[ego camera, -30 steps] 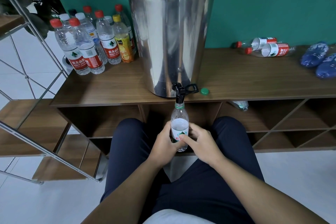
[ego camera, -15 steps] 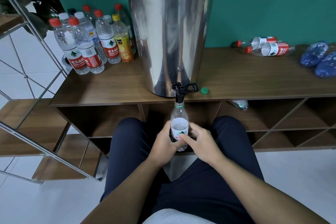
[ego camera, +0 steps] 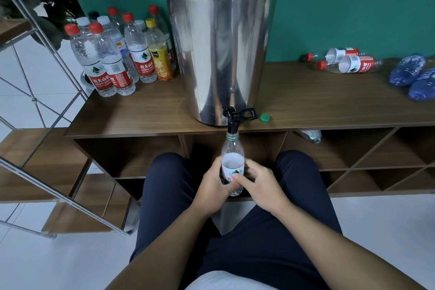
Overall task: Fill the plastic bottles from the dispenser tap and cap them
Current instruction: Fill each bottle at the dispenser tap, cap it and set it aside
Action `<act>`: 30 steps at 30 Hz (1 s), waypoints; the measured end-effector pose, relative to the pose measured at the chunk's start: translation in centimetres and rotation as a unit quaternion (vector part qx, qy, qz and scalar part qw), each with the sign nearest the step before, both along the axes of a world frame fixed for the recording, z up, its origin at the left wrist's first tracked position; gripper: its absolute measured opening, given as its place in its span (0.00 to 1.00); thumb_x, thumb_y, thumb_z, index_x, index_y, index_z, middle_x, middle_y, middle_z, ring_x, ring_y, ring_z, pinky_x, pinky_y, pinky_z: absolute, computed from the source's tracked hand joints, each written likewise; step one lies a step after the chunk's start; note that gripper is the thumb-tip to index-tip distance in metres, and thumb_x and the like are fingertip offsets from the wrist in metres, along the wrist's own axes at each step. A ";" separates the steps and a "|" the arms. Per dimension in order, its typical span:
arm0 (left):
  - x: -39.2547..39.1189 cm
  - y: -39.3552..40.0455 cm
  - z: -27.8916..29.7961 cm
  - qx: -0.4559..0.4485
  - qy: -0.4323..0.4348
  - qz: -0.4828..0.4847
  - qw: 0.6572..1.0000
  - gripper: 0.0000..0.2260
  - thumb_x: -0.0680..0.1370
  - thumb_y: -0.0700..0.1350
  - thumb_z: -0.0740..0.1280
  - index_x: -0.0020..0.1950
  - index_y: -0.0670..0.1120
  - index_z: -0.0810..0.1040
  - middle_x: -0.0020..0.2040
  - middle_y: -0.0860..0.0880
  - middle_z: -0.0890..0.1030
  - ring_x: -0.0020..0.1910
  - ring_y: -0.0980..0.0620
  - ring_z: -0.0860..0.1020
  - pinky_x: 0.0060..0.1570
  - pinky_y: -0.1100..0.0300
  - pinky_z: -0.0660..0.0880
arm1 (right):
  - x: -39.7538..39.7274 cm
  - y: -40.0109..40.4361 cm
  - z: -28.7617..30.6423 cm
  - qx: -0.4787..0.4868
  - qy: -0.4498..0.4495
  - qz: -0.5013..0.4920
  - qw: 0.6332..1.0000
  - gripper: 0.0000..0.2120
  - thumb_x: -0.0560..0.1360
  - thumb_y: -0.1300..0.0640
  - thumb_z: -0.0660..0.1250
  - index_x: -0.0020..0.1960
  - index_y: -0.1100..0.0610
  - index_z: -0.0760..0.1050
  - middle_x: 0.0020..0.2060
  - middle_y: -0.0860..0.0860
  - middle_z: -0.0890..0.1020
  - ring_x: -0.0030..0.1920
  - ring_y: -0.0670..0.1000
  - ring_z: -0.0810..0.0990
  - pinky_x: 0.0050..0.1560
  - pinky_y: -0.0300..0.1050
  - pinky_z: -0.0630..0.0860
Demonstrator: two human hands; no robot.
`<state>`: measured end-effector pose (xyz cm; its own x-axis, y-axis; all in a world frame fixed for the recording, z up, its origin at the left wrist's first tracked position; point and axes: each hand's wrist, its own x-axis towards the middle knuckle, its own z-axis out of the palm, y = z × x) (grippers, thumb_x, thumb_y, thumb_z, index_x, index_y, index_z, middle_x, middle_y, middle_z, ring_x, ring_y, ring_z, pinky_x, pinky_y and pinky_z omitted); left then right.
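We hold one bottle (ego camera: 232, 160) upright between our knees, both hands wrapped around its lower half: the left hand (ego camera: 213, 186) grips from one side, the right hand (ego camera: 260, 187) from the other with the thumb across the label. Its open neck sits right under the tap (ego camera: 231, 122) of the dispenser (ego camera: 221, 49), directly above our hands. To fill well, we should keep the mouth centred under the spout, hold the bottle vertical, and watch the level, which reads to us as roughly at the shoulder, so we can stop before it overflows. The one green cap (ego camera: 265, 117) lies on the worktop (ego camera: 141, 113) up and right of our hands, beside the tap, ready for closing. Up and left of our hands stand about ten capped bottles (ego camera: 122, 54); the rear ones overlap, so the count is unsure. Far up and right, two bottles (ego camera: 348, 61) lie on their sides, then two blue bundles (ego camera: 412, 77).
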<state>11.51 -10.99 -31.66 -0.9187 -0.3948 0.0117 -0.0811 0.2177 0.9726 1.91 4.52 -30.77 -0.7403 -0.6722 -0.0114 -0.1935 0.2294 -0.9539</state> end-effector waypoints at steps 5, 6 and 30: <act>0.0 0.0 0.0 -0.001 0.003 0.000 1.000 0.26 0.78 0.40 0.81 0.73 0.54 0.77 0.63 0.58 0.86 0.64 0.57 0.84 0.63 0.64 0.78 | 0.0 0.0 0.0 0.001 0.001 0.001 1.000 0.19 0.83 0.56 0.76 0.72 0.46 0.81 0.62 0.43 0.89 0.65 0.47 0.87 0.70 0.59 0.82; 0.0 0.0 0.0 -0.002 0.002 0.000 1.000 0.26 0.78 0.40 0.81 0.73 0.54 0.77 0.63 0.58 0.86 0.64 0.57 0.84 0.63 0.64 0.78 | 0.0 0.0 0.0 0.001 0.001 0.001 1.000 0.19 0.83 0.55 0.76 0.73 0.45 0.81 0.62 0.43 0.89 0.65 0.47 0.87 0.70 0.59 0.82; -0.1 0.0 -0.2 0.003 -0.001 0.000 1.000 0.28 0.78 0.40 0.81 0.74 0.55 0.77 0.63 0.59 0.86 0.65 0.57 0.84 0.65 0.62 0.79 | 0.0 0.0 0.0 0.004 0.007 0.000 1.000 0.18 0.83 0.56 0.75 0.72 0.47 0.82 0.61 0.43 0.89 0.64 0.47 0.87 0.69 0.59 0.82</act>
